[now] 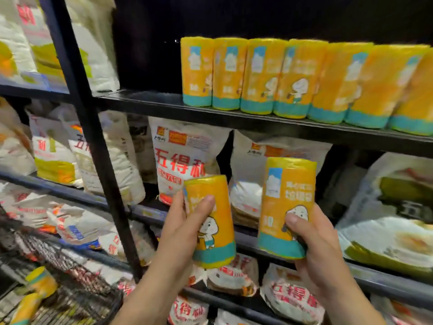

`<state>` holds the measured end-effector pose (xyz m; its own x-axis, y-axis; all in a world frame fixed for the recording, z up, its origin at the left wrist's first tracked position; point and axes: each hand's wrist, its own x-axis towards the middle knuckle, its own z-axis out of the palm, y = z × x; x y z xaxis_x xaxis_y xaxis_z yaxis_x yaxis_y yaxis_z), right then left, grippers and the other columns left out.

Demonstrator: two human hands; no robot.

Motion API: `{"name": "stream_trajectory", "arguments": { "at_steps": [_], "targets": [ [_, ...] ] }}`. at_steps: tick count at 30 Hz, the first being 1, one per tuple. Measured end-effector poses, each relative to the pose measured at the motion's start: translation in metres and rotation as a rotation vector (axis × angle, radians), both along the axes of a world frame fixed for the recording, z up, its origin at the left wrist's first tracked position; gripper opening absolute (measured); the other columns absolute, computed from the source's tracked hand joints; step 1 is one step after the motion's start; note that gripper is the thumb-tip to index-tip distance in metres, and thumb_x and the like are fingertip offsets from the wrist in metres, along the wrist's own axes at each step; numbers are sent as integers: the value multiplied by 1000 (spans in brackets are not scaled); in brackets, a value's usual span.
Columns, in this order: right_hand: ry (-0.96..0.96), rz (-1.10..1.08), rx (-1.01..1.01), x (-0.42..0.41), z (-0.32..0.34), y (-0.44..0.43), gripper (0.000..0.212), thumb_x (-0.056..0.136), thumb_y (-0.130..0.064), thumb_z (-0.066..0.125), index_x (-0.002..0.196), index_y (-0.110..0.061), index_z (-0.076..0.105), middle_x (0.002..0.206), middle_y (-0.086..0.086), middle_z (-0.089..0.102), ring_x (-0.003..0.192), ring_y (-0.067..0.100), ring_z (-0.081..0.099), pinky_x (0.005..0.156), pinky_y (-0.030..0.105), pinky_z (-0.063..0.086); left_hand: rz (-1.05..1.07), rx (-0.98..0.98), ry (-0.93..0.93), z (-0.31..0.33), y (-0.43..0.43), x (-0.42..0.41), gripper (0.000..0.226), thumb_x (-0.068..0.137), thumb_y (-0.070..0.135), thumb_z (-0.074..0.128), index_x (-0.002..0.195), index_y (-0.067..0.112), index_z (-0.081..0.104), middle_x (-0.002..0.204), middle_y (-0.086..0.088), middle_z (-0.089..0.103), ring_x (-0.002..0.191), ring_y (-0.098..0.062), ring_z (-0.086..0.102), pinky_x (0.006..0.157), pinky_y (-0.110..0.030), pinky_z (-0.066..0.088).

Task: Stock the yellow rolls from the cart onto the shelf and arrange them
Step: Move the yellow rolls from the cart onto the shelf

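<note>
Landmark: black shelf board [150, 102], fixed to an upright post [93, 141].
Stocked goods: a row of rolls [293, 78] stood upright on the shelf board, side by side and touching, filling its right part out to the frame edge; the board's left part was bare.
Left hand [182, 227]: held below the shelf board, fingers and thumb curled round the left roll [222, 221], thumb across its label.
Left roll: yellow with a teal band at the bottom, tilted slightly, clear of the shelf board.
Right hand [316, 242]: below the shelf board, closed round the lower end of the right roll [288, 198], thumb on the label.
Right roll: near upright, its top just under the shelf board's front edge, not touching it.
Cart [70, 277]: wire basket, well below and left of the shelf board, with loose rolls [41, 281] lying in it.
Other stock: flour bags [182, 160] on the tiers under the shelf board.
</note>
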<state>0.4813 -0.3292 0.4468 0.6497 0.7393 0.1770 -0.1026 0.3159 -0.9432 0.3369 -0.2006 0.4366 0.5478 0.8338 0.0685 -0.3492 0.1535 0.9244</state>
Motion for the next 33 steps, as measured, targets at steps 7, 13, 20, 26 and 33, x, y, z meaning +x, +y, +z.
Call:
{"name": "stream_trajectory", "arguments": {
  "at_steps": [7,13,20,26,33],
  "targets": [
    [-61,-154,88,91,20,-101,103,29,-65,90,117,-20,61,99,3,76,86,20,74,64,28,59,-112,128,12,32,-76,95,41,75,37,67,113,25,59,100,-7,75,87,-24,74,69,-38,61],
    [-137,-227,145,181,39,-196,51,60,-31,76,108,-21,64,92,3,75,81,18,73,63,28,59,-168,278,-32,62,-150,179,46,73,39,72,114,23,59,99,-4,74,84,-18,72,67,-32,57],
    [-311,-309,124,263,76,-285,66,55,-46,84,114,-25,63,100,5,74,88,20,73,66,29,59,-235,491,-85,116,-220,266,53,73,34,72,122,24,56,107,1,74,96,-18,72,73,-29,59],
    [-426,-388,73,318,109,-321,66,56,-51,75,117,-31,61,105,0,73,94,21,72,74,36,59,-263,692,-33,174,-250,322,59,68,35,83,119,23,54,105,3,74,95,-15,73,75,-30,60],
    [-527,-410,-34,363,144,-312,69,62,-45,86,123,-33,55,109,-10,72,96,9,71,80,33,58,-239,916,197,239,-252,364,59,62,45,80,109,23,52,98,2,71,89,-14,72,73,-32,57]
  ]
}}
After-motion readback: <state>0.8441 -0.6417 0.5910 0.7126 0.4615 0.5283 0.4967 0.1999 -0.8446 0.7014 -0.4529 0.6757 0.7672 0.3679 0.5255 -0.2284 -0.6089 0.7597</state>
